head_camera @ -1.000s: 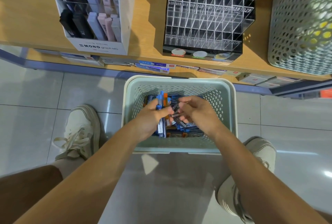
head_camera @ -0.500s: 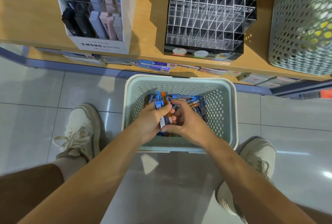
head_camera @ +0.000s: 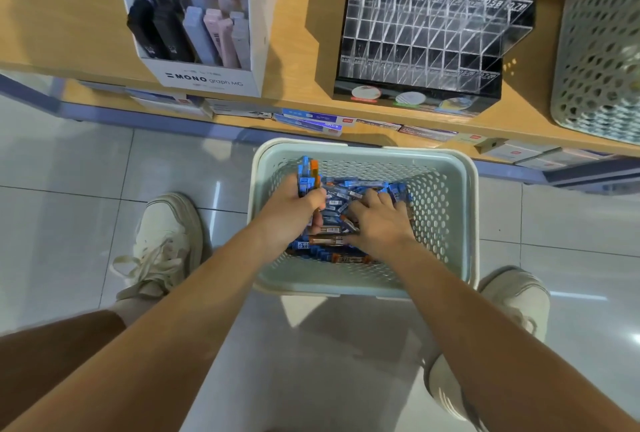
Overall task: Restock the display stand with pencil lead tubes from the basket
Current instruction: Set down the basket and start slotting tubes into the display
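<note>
Inside basket (head_camera: 441, 223), left hand (head_camera: 289, 211) gripping tubes (head_camera: 306, 179), right hand (head_camera: 379, 223) shifted rightward

Two hands (head_camera: 289, 213) (head_camera: 379, 225), two baskets (head_camera: 363, 150) (head_camera: 595, 50), two shoes (head_camera: 166, 241) (head_camera: 512, 296), one display stand (head_camera: 433, 33).

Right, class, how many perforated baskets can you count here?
2. The floor basket, holding the lead tubes; the shelf basket at far right, partly out of frame.

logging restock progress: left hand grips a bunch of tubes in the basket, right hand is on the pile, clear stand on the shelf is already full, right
No: the head view shows the clear stand on the shelf empty, not full. The rest holds: the left hand grips a bunch of tubes in the basket and the right hand is on the pile.
</note>
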